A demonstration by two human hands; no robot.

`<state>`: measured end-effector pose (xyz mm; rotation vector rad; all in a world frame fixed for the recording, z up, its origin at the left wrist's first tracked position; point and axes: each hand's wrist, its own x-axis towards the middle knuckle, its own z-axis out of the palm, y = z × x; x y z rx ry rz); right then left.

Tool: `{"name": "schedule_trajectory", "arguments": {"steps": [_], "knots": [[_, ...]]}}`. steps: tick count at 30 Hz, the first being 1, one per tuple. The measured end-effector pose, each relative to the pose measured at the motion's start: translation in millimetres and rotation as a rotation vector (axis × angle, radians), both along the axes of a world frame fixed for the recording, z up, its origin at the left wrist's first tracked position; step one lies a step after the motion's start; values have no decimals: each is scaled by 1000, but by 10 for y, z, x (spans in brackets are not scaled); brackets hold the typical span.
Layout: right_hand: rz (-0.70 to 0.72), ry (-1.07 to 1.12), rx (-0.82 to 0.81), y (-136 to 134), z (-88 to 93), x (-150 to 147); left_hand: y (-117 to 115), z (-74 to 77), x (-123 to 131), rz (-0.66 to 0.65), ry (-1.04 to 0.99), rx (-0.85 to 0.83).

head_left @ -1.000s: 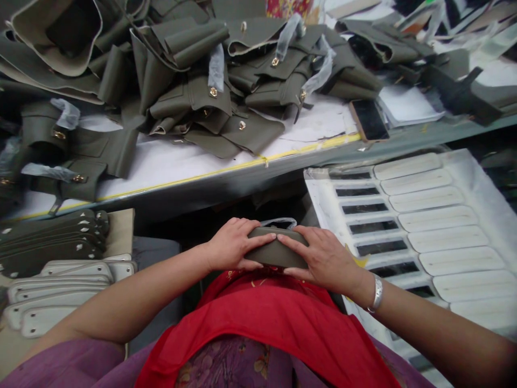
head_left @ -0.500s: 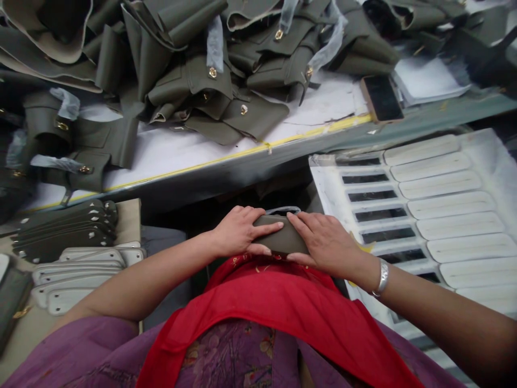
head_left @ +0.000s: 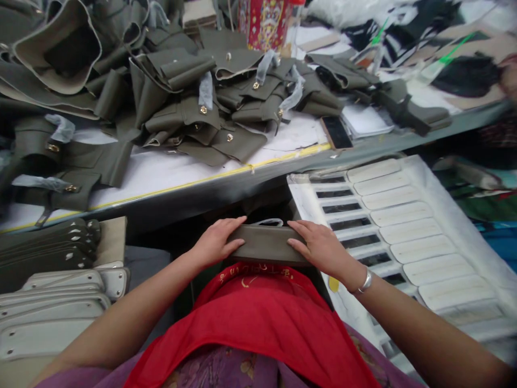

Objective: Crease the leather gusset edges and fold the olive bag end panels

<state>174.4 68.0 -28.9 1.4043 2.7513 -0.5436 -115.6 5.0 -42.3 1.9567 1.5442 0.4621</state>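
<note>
An olive-green leather bag piece (head_left: 264,243) lies level at my waist, its long flat face turned up. My left hand (head_left: 218,241) grips its left end, with the thumb on the face and the fingers along the far edge. At the other end, my right hand (head_left: 321,249) holds it the same way. A loop in clear plastic wrap (head_left: 269,221) sticks up just behind its far edge. The underside is hidden by my hands and the red apron (head_left: 258,310).
Olive bag pieces (head_left: 177,118) with plastic-wrapped gold fittings cover the bench. A phone (head_left: 336,132) lies at its edge. On my right, a white slotted rack (head_left: 299,188) carries pale oblong pieces. Stacked grey-white straps (head_left: 52,307) and dark green straps (head_left: 48,245) lie left.
My hands have slid apart to the two ends of the bag piece, uncovering its middle. The view has shifted, showing more of the bench's far side and right.
</note>
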Motion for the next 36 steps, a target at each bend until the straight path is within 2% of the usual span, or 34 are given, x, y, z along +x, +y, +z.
{"name": "schedule_trajectory", "arguments": {"steps": [4, 7, 12, 20, 24, 26, 28, 32, 36], "knots": [[-324, 281, -285, -117, -119, 327, -214, -155, -102, 462, -380, -200], [-474, 461, -380, -280, -213, 351, -346, -233, -57, 645, -542, -246], [-652, 569, -294, -427, -291, 200, -394, -279, 78, 750, -601, -205], [-679, 476, -366, -314, -264, 254, -374, -236, 142, 764, -576, -147], [-536, 430, -471, -154, -325, 400, -375, -262, 114, 762, -608, -147], [-430, 382, -500, -40, -290, 433, -394, -263, 99, 754, -618, -152], [-294, 308, -452, 97, -215, 381, -413, -269, 73, 725, -640, -155], [24, 106, -411, 379, -70, 19, -423, -300, -29, 640, -719, -181], [193, 5, -481, 524, -28, -436, -407, -327, -148, 559, -843, -237]]}}
